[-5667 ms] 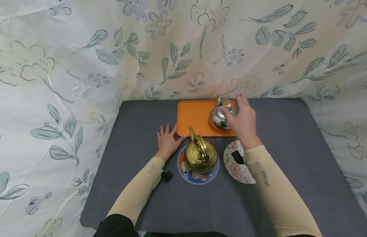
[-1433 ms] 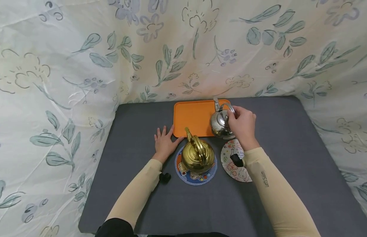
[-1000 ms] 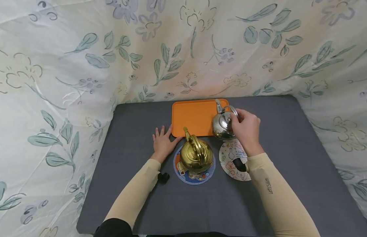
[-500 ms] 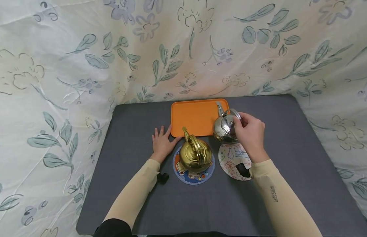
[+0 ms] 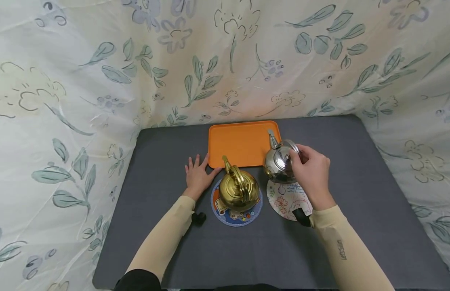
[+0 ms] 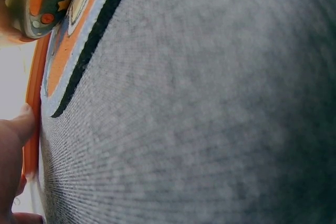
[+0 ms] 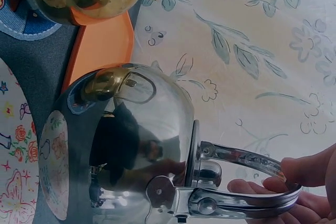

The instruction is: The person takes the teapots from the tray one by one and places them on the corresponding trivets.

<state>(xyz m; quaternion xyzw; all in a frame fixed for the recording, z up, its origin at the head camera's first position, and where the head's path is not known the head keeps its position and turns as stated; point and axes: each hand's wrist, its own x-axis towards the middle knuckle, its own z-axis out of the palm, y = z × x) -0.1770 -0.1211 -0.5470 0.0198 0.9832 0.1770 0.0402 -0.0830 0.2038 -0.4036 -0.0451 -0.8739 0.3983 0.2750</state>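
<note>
My right hand (image 5: 312, 169) grips the arched handle of a silver kettle (image 5: 277, 165). In the head view the kettle overlaps the near right corner of the orange tray (image 5: 236, 143) and the far edge of a white floral round mat (image 5: 284, 202). The right wrist view shows the fingers and thumb round the handle (image 7: 247, 203). My left hand (image 5: 197, 176) lies with spread fingers at the tray's near left corner, its thumb along the near edge. A gold kettle (image 5: 238, 192) stands on a blue cartoon round mat (image 5: 234, 220) between the hands.
A dark grey cloth covers the table (image 5: 254, 254). Floral curtain fabric (image 5: 225, 81) hangs behind it and at both sides. The gold kettle's spout points toward the tray. Small dark devices sit at both wrists.
The right hand has taken hold of the silver kettle's handle and brought it off the tray, nearer and to the right, toward the floral mat. The left hand has kept its place at the tray.
</note>
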